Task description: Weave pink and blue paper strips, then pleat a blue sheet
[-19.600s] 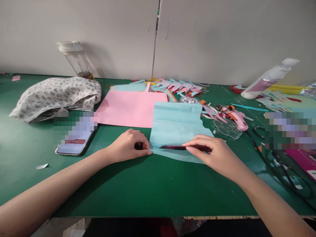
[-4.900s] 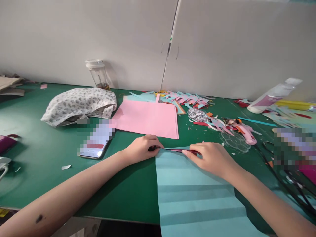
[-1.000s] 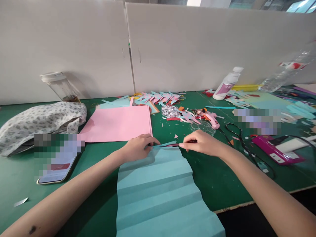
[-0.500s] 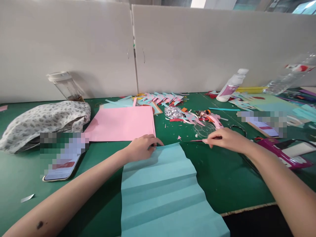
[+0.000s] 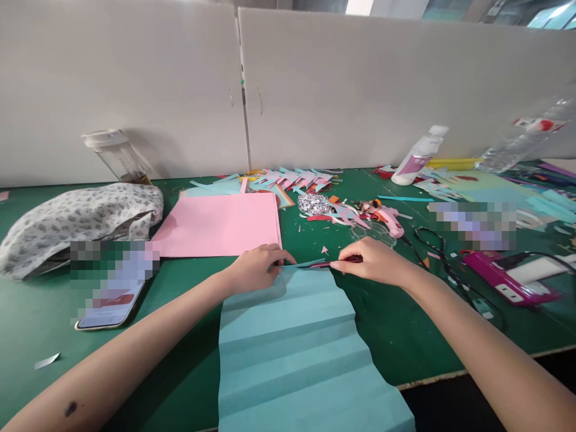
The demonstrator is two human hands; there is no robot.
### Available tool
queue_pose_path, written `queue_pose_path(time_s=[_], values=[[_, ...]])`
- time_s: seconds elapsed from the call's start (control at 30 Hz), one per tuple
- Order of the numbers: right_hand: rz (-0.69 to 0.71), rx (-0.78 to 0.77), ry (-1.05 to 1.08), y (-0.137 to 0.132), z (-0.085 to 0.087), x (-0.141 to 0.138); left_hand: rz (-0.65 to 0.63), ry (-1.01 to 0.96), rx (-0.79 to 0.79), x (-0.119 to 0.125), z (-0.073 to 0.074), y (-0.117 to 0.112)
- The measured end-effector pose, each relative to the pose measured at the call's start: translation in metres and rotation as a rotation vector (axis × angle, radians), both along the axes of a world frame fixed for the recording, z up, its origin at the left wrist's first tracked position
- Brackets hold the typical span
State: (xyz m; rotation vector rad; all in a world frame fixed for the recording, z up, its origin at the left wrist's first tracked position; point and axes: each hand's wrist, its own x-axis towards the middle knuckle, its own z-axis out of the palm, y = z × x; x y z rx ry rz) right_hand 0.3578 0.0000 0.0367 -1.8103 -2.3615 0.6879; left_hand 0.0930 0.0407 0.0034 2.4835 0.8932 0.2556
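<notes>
A large teal paper sheet [image 5: 288, 354] with several crosswise pleats stretches toward me over the table's front edge. At its far left corner, my left hand [image 5: 254, 268] is closed with curled fingers on the folded edge. My right hand [image 5: 373, 259] grips a slim dark red tool [image 5: 321, 264] with a narrow pointed end. That end lies along the sheet's far edge, at the fold, pointing left toward my left fingers. A narrow teal flap shows just beyond it. The tool's exact kind is unclear.
Pink paper [image 5: 220, 228] lies beyond my left hand. A phone [image 5: 112, 300] and a patterned pouch [image 5: 81, 222] are at left. At right are a pink glue gun [image 5: 390, 221], a magenta power strip [image 5: 508, 279], cords and a white bottle [image 5: 418, 157]. Paper scraps [image 5: 297, 178] line the back.
My right hand has moved left, bringing the dark red tool from beside the sheet onto its far edge. My left hand stays on the corner.
</notes>
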Motion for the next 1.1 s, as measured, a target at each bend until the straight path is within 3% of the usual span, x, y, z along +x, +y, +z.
queue_pose_path(time_s=[0.17, 0.37, 0.43, 0.6, 0.83, 0.97, 1.1], values=[[-0.022, 0.0, -0.033, 0.002, -0.001, 0.017, 0.014, -0.003, -0.014, 0.0, 0.0, -0.001], [-0.181, -0.067, -0.073, -0.001, 0.005, 0.059, 0.021, -0.015, -0.021, -0.001, 0.001, -0.001], [-0.175, -0.054, -0.017, -0.004, 0.009, 0.062, 0.017, -0.017, -0.019, -0.001, 0.0, -0.001], [-0.064, -0.093, 0.133, -0.01, 0.011, 0.031, 0.007, -0.027, -0.007, -0.001, -0.002, 0.0], [0.023, -0.05, 0.055, -0.003, -0.001, -0.022, 0.015, -0.029, -0.009, -0.001, 0.0, -0.001], [0.013, -0.041, 0.032, 0.002, -0.004, -0.021, 0.018, -0.028, -0.006, -0.001, 0.0, -0.001], [-0.032, -0.093, 0.008, 0.004, -0.003, -0.001, 0.022, -0.022, -0.001, -0.001, 0.0, -0.001]])
